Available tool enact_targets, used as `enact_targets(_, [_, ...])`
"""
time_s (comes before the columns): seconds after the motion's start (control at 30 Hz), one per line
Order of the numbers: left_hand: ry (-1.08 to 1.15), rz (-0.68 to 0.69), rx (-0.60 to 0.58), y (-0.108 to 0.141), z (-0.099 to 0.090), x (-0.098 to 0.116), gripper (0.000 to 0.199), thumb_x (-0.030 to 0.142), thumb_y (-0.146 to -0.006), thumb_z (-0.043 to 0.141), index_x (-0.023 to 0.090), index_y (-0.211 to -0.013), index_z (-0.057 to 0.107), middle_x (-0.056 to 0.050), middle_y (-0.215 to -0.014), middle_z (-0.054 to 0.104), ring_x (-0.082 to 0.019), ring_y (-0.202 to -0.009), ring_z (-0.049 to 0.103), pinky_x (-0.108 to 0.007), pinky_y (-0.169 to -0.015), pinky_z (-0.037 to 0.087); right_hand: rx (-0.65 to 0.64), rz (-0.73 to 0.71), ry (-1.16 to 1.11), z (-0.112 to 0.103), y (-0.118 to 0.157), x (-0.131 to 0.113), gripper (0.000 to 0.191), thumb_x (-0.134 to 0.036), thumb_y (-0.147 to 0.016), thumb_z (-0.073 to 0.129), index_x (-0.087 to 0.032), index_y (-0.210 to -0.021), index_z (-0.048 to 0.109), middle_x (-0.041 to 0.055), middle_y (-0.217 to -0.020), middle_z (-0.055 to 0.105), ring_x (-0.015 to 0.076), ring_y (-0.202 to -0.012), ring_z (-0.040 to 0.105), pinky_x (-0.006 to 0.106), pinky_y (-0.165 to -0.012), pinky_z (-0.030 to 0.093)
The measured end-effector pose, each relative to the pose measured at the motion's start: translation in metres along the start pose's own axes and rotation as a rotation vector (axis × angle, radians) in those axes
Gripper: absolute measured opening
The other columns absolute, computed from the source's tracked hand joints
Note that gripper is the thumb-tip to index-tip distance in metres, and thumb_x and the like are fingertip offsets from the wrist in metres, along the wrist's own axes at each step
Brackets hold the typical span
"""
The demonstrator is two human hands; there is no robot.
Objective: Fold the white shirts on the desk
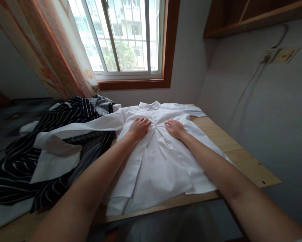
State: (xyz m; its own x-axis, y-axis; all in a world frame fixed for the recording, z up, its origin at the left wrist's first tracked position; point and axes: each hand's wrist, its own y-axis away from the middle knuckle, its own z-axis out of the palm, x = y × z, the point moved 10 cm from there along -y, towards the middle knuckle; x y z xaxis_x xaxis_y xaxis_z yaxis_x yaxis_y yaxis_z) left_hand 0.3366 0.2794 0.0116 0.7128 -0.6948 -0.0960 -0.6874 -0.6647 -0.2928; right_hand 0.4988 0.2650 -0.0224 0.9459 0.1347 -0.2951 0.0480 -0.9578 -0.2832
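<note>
A white button-up shirt (161, 168) lies front side up on a wooden board, its collar (150, 106) toward the window. My left hand (139, 128) rests palm down on the shirt's chest, left of the button line, fingers slightly bent. On the other side of that line, my right hand (175, 129) lies on the cloth with loosely curved fingers pointing inward. Creases spread from the point where the two front edges meet between my hands. Below there, the front hangs apart. One sleeve (90, 125) stretches left over dark clothes; the other runs toward the back right.
Black-and-white striped clothing (17, 164) is heaped at the left. Bare wood of the board (241, 158) shows at the right, beside the wall. A window (125, 43) with a curtain (52, 43) is behind. A shelf (262, 23) and a corded socket (270, 55) are upper right.
</note>
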Motion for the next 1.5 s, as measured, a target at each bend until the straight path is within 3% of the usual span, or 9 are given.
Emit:
enact_targets(0.17, [0.124, -0.146, 0.011, 0.020, -0.032, 0.015, 0.029, 0.015, -0.086, 0.048, 0.020, -0.111, 0.063, -0.010, -0.112, 0.066, -0.025, -0.104, 0.061, -0.034, -0.091, 0.046, 0.069, -0.149, -0.088, -0.032, 0.023, -0.040, 0.029, -0.035, -0.094, 0.054, -0.021, -0.118, 0.064, 0.0076, -0.115, 0.066, 0.0202, -0.107, 0.058, 0.031, -0.095, 0.041])
enact_targets(0.33, [0.180, -0.263, -0.139, 0.045, -0.022, 0.034, 0.029, 0.041, -0.089, 0.054, 0.019, -0.108, 0.060, -0.011, -0.107, 0.065, -0.027, -0.099, 0.062, -0.035, -0.083, 0.048, -0.043, -0.053, -0.032, -0.026, 0.039, -0.065, 0.040, -0.037, -0.087, 0.062, -0.017, -0.120, 0.054, 0.0102, -0.111, 0.066, 0.0223, -0.093, 0.063, 0.029, -0.075, 0.044])
enact_targets(0.57, [0.208, -0.238, -0.088, 0.064, 0.006, 0.046, 0.075, 0.067, -0.081, 0.055, 0.023, -0.141, 0.045, -0.013, -0.152, 0.040, -0.032, -0.140, 0.034, -0.046, -0.116, 0.023, -0.236, 0.156, 0.022, -0.017, 0.041, -0.030, 0.031, -0.018, -0.081, 0.060, -0.017, -0.112, 0.058, 0.0108, -0.108, 0.068, 0.0225, -0.090, 0.064, 0.026, -0.067, 0.041])
enact_targets(0.7, [0.243, -0.234, -0.220, 0.068, 0.022, 0.045, 0.085, 0.076, -0.080, 0.048, 0.022, -0.145, 0.042, -0.015, -0.159, 0.029, -0.034, -0.147, 0.021, -0.052, -0.119, 0.012, -0.468, 0.161, 0.012, -0.017, 0.056, -0.012, 0.033, -0.013, -0.072, 0.065, -0.016, -0.105, 0.061, 0.0072, -0.098, 0.069, 0.0191, -0.077, 0.064, 0.023, -0.059, 0.040])
enact_targets(0.93, [0.258, -0.184, -0.245, 0.070, 0.020, 0.049, 0.094, 0.084, -0.078, 0.041, 0.021, -0.147, 0.041, -0.015, -0.161, 0.024, -0.034, -0.150, 0.014, -0.055, -0.119, 0.008, -0.674, 0.134, -0.067, -0.033, 0.105, 0.000, 0.034, -0.011, -0.074, 0.061, -0.015, -0.108, 0.058, 0.0066, -0.099, 0.066, 0.0130, -0.066, 0.060, 0.021, -0.054, 0.042])
enact_targets(1.07, [0.269, -0.166, -0.253, 0.071, 0.023, 0.049, 0.096, 0.085, -0.077, 0.041, 0.022, -0.149, 0.039, -0.017, -0.161, 0.023, -0.034, -0.150, 0.014, -0.057, -0.119, 0.008, -0.620, 0.113, -0.240, -0.066, 0.110, -0.006, 0.013, -0.023, -0.081, 0.060, -0.015, -0.091, 0.060, 0.0069, -0.091, 0.064, 0.0137, -0.067, 0.059, 0.022, -0.056, 0.044])
enact_targets(1.23, [0.289, -0.153, -0.267, 0.072, 0.022, 0.047, 0.097, 0.085, -0.075, 0.044, 0.023, -0.150, 0.036, -0.016, -0.162, 0.018, -0.034, -0.150, 0.011, -0.058, -0.118, 0.007, -0.583, -0.127, -0.334, -0.110, 0.098, -0.050, 0.026, -0.040, -0.084, 0.058, -0.016, -0.089, 0.063, 0.0034, -0.080, 0.061, 0.0144, -0.070, 0.054, 0.023, -0.060, 0.039])
enact_targets(1.37, [0.299, -0.131, -0.332, 0.076, 0.021, 0.047, 0.102, 0.082, -0.073, 0.051, 0.022, -0.153, 0.031, -0.016, -0.163, 0.014, -0.034, -0.151, 0.008, -0.056, -0.119, 0.006, -0.616, -0.253, -0.304, -0.116, 0.089, -0.076, 0.019, -0.030, -0.079, 0.058, -0.017, -0.091, 0.064, 0.0017, -0.081, 0.060, 0.0140, -0.071, 0.050, 0.023, -0.060, 0.035])
enact_targets(1.5, [0.297, -0.107, -0.367, 0.078, 0.020, 0.045, 0.105, 0.083, -0.072, 0.052, 0.021, -0.153, 0.029, -0.016, -0.163, 0.014, -0.034, -0.151, 0.007, -0.055, -0.119, 0.005, -0.596, -0.272, -0.193, -0.112, 0.084, -0.070, 0.022, -0.017, -0.072, 0.056, -0.019, -0.092, 0.064, 0.0022, -0.087, 0.063, 0.0145, -0.073, 0.052, 0.023, -0.061, 0.034])
